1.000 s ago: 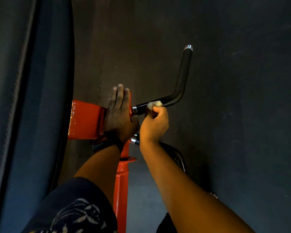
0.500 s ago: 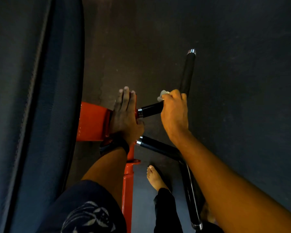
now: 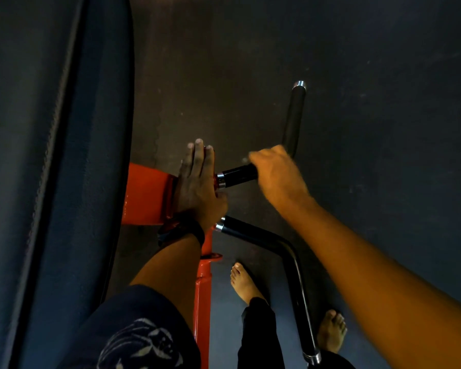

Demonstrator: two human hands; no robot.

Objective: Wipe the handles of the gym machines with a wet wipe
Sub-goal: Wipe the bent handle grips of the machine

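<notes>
Fingers of right hand (image 3: 277,177) curl round upper handle (image 3: 238,175) (at its bend) — left hand (image 3: 197,182) flat on frame (image 3: 147,193).

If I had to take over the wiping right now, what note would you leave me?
Left hand: open, fingers straight, pressing flat on the orange frame.
Right hand: curled round the upper handle at its bend. The wet wipe is probably inside that grip, but it is hidden and blurred.
Lower handle: below, no hand grips it.
Done: cannot tell how much is wiped.
Left: probably the upper handle's far end, then the lower handle.
</notes>
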